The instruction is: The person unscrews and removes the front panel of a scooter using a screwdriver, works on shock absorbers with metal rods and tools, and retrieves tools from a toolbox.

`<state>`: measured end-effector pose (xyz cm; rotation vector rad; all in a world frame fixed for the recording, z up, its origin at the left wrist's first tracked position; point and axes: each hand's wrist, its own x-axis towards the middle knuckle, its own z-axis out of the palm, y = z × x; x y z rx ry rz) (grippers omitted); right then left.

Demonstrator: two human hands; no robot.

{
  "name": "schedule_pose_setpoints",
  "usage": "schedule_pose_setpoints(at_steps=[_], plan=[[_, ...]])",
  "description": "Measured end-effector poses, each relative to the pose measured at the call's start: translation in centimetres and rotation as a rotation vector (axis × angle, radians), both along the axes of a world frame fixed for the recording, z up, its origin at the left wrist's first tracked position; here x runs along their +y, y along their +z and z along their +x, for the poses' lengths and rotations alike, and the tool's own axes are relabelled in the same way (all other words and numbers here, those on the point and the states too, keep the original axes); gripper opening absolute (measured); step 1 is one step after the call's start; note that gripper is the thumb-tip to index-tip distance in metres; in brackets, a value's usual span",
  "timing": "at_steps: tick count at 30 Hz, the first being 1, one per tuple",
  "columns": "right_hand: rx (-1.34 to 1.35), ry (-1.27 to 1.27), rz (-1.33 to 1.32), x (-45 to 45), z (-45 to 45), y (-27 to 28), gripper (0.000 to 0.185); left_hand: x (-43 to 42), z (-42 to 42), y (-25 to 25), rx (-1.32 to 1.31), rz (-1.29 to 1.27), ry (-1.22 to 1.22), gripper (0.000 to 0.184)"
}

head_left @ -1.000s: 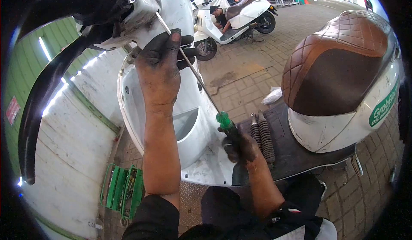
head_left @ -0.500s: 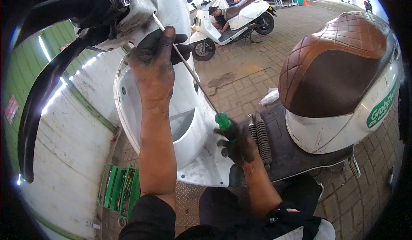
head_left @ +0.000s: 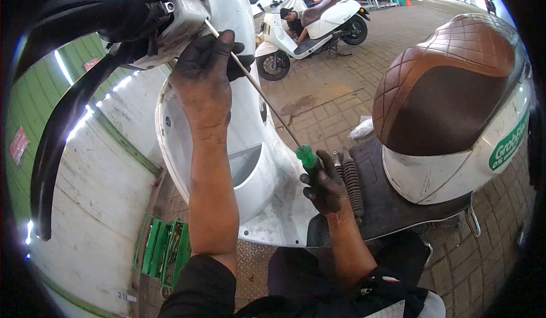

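Observation:
A long screwdriver (head_left: 266, 99) runs diagonally from the underside of the white handlebar cover (head_left: 190, 12) down to its green handle (head_left: 307, 156). My left hand (head_left: 206, 59), blackened with grime, pinches the shaft near the tip between thumb and fingers. Around the green handle are the dark fingers of my right hand (head_left: 327, 186). The tip meets the cover at a small opening; its very end is hidden. Below my left forearm is the white front panel (head_left: 267, 198) of the scooter with its open pocket.
Two coil-spring shock absorbers (head_left: 352, 187) lie on the black footboard (head_left: 387, 176), before the brown seat (head_left: 449, 85). A green toolbox (head_left: 165, 252) is on the floor at lower left. Beyond, a person (head_left: 293, 23) crouches by another white scooter (head_left: 324, 31). A brake lever (head_left: 62, 141) hangs at left.
The green handle and my right hand have shifted slightly right, and the fingers have changed their hold on the handle. My left hand stays near the tip. The view has shifted slightly.

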<state>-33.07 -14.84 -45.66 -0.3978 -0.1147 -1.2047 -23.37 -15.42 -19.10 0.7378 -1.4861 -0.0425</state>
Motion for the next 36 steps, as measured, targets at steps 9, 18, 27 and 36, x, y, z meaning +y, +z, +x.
schedule_pose_setpoints(at_steps=[9, 18, 27, 36], plan=[[0.22, -0.237, -0.057, 0.1, 0.6, -0.8, 0.051, 0.2, 0.1, 0.2, 0.015, 0.026, 0.003, 0.027], [0.177, -0.214, -0.048, -0.2, 0.4, -1.1, 0.052, 0.0, 0.3, 0.4, 0.076, 0.04, -0.117, 0.028], [-0.031, -0.205, -0.006, -0.7, 1.4, -1.9, 0.047, -0.8, 0.8, 0.3, 0.086, 0.021, -0.167, 0.029], [0.02, -0.364, 0.132, 0.3, 1.6, -0.1, 0.056, -0.2, 0.3, 0.5, 0.091, 0.043, -0.191, 0.031]])
